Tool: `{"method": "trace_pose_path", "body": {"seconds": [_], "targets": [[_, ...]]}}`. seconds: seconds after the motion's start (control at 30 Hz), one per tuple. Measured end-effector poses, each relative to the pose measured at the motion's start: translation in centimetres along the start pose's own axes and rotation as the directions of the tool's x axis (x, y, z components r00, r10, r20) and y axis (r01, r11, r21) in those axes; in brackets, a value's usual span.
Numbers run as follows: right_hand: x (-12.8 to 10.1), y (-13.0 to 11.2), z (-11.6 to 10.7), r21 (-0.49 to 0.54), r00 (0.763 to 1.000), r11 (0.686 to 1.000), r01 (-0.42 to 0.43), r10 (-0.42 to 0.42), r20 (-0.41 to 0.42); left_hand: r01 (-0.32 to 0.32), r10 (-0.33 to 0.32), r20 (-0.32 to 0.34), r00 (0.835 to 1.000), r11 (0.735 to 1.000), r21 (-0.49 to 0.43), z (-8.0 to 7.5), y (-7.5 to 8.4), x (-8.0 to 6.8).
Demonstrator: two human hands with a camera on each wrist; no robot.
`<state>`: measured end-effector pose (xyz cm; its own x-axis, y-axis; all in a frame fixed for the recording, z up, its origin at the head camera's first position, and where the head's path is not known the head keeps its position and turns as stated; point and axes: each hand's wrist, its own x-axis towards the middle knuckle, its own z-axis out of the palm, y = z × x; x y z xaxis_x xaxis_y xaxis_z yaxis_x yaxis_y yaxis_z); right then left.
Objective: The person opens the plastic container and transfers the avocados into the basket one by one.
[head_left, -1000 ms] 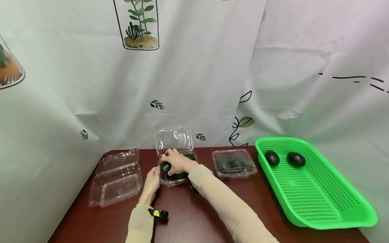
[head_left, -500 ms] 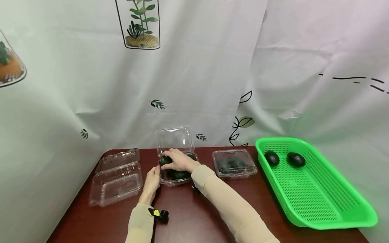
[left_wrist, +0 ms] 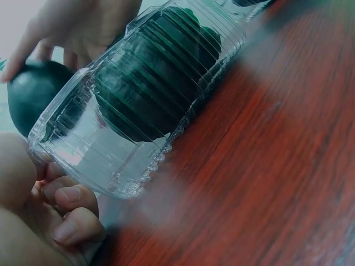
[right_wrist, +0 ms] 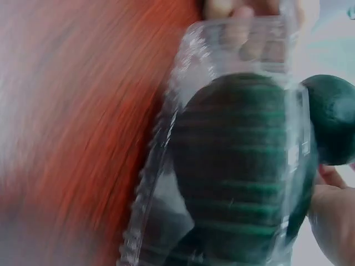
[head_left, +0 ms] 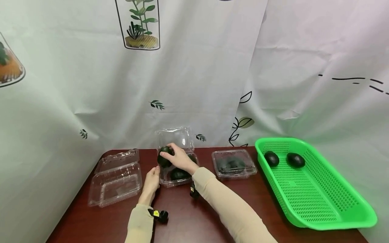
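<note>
My right hand [head_left: 180,160] grips a dark green avocado [head_left: 164,157] above the left end of a clear plastic clamshell container [head_left: 171,184], whose lid stands open at the back. Another avocado [head_left: 178,174] lies inside along the front, and part of one more [head_left: 192,157] shows behind my right wrist. In the left wrist view the held avocado [left_wrist: 39,94] hangs by the container's end wall. My left hand [head_left: 152,180] pinches that left end, with thumb and curled fingers [left_wrist: 75,202] at its corner. The right fingertips are partly hidden behind the avocado.
An open clear clamshell [head_left: 117,185] stands at the left of the red-brown table [head_left: 179,216]. A closed clamshell [head_left: 250,167] with dark fruit inside sits right of centre. Beyond it, a green plastic basket [head_left: 316,195] holds two avocados [head_left: 295,160]. A printed white curtain hangs behind.
My right hand has lifted the avocado from low in the container's left part and turned it more upright. The left hand has stayed at the container's left end.
</note>
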<state>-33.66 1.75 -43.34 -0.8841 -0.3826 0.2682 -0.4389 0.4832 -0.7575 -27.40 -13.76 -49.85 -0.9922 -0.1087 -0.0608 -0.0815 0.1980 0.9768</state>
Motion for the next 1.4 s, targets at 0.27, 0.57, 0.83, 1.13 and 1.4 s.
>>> {"method": "trace_pose_path", "body": {"seconds": [0.27, 0.57, 0.83, 1.13, 1.4], "targets": [[-0.6, -1.2, -0.9, 0.191, 0.993, 0.981, -0.029, 0.051, -0.109, -0.019, 0.019, -0.03, 0.999, 1.0, -0.001, 0.1, 0.0, 0.0], [-2.1, -1.4, -4.5, 0.103, 0.997, 0.993, -0.049, 0.054, -0.046, -0.007, 0.007, -0.033, 0.999, 1.0, -0.015, 0.2, -0.2, -0.1], [-2.7, -1.7, -11.1, -0.106, 0.999, 0.994, 0.028, -0.031, -0.027, -0.017, 0.017, -0.029, 0.999, 1.0, -0.006, 0.1, 0.0, 0.1], [-4.2, -1.4, -20.2, -0.272, 0.999, 0.962, 0.017, -0.029, -0.04, -0.01, 0.01, -0.025, 1.0, 1.0, -0.012, 0.1, 0.1, 0.3], [-7.1, 0.3, -27.3, -0.445, 0.998, 0.895, -0.028, -0.001, -0.067, -0.018, 0.017, -0.036, 0.999, 1.0, -0.018, 0.1, -0.2, 0.3]]}}
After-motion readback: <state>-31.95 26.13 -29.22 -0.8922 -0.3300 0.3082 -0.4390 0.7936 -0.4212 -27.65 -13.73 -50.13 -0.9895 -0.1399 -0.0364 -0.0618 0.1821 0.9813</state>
